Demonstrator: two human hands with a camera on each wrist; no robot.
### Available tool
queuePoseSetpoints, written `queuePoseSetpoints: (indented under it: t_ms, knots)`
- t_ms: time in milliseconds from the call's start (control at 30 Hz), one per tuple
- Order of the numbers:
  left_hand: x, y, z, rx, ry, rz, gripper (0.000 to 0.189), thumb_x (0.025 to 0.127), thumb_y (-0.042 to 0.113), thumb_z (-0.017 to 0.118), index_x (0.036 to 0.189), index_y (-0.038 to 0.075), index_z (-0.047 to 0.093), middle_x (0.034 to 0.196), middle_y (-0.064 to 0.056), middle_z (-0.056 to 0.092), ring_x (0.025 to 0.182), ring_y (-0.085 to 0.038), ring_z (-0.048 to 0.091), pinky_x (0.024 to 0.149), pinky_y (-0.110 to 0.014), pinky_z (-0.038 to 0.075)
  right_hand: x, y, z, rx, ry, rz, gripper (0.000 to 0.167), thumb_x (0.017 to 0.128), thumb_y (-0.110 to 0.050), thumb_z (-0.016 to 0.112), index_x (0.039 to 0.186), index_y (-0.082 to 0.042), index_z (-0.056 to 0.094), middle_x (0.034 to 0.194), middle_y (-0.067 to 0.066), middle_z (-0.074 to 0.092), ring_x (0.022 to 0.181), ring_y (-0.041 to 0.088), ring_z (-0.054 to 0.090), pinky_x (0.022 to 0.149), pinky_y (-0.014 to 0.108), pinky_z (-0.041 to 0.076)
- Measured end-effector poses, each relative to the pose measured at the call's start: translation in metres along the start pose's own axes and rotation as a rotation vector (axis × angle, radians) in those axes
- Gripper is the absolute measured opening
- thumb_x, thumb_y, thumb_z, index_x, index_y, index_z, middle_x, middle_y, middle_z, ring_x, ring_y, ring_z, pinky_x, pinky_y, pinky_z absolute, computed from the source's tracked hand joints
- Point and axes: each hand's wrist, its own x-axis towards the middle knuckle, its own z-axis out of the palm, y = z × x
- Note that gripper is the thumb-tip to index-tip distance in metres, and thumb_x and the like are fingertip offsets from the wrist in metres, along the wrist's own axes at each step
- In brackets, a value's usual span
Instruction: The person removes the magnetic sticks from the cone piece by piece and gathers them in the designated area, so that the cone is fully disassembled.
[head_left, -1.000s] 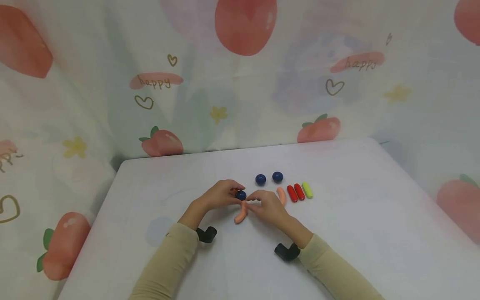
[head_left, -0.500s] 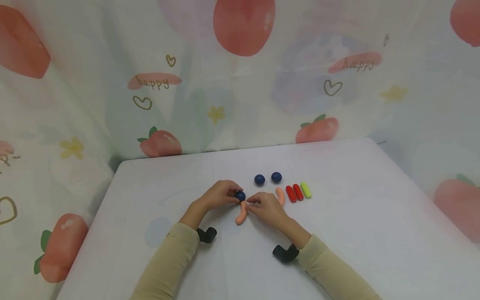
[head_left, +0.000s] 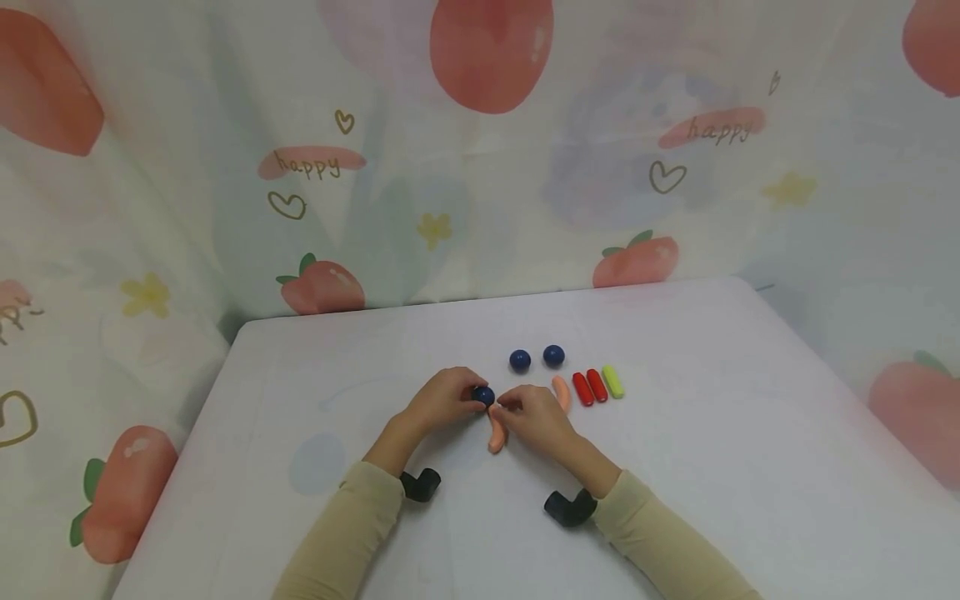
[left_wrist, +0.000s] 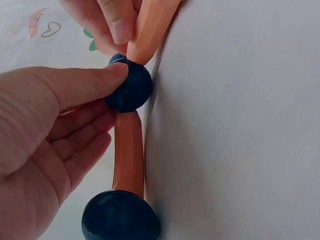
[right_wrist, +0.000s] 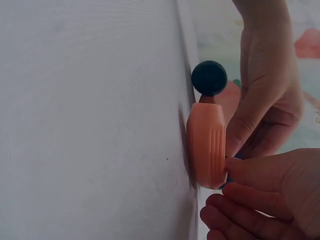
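My left hand pinches a glossy dark blue ball between thumb and fingers. From this ball a ridged orange curved stick leads to another blue ball in the left wrist view; in the head view my left hand hides that part. My right hand pinches a second orange curved stick near its far end. That end meets the held ball in the left wrist view. The stick's other end points toward the front of the table.
Two loose blue balls lie just beyond my hands. Right of them are another orange curved stick, partly behind my right hand, two red sticks and one yellow-green stick. A patterned cloth hangs behind the table.
The left hand and its ball have shifted slightly right and nearer the front. The orange stick at my right fingers has swung its near end rightward. The loose pieces stay put.
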Motion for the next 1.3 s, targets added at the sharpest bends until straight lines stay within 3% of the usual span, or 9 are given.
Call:
queuePoseSetpoints:
  t_ms: [167, 600, 1033, 1300]
  knots:
    - [-0.002, 0.003, 0.003, 0.027, 0.025, -0.005, 0.029, 0.079, 0.012, 0.072, 0.106, 0.004, 0.066, 0.094, -0.003, 0.062, 0.075, -0.012, 0.050, 0.068, -0.025, 0.043, 0.000, -0.004, 0.000, -0.016, 0.000, 0.001, 0.015, 0.082, -0.016, 0.070, 0.091, -0.005, 0.071, 0.078, -0.002, 0.066, 0.075, 0.012, 0.057, 0.072, 0.031, 0.046]
    - [-0.006, -0.003, 0.005, -0.079, 0.042, -0.009, 0.030, 0.079, 0.010, 0.073, 0.107, 0.002, 0.065, 0.101, -0.007, 0.064, 0.086, -0.014, 0.057, 0.077, -0.026, 0.047, 0.007, -0.011, 0.005, -0.073, 0.034, 0.032, 0.008, 0.077, -0.012, 0.071, 0.071, -0.008, 0.068, 0.061, -0.006, 0.059, 0.056, 0.010, 0.051, 0.055, 0.027, 0.043]
    - [-0.005, -0.005, 0.009, -0.085, 0.061, -0.024, 0.031, 0.079, 0.013, 0.073, 0.108, 0.004, 0.065, 0.103, -0.005, 0.063, 0.087, -0.013, 0.056, 0.079, -0.027, 0.047, 0.003, -0.006, -0.001, -0.114, 0.021, 0.064, 0.010, 0.078, -0.015, 0.072, 0.075, -0.005, 0.070, 0.064, -0.004, 0.061, 0.061, 0.010, 0.053, 0.060, 0.026, 0.045]
    - [-0.011, -0.010, 0.014, -0.121, 0.088, -0.033, 0.032, 0.079, 0.013, 0.073, 0.109, 0.005, 0.064, 0.104, -0.004, 0.063, 0.089, -0.011, 0.058, 0.079, -0.025, 0.047, 0.012, 0.005, -0.008, -0.173, 0.054, 0.109, 0.010, 0.079, -0.016, 0.071, 0.075, -0.006, 0.071, 0.062, -0.004, 0.059, 0.057, 0.011, 0.050, 0.054, 0.024, 0.042]
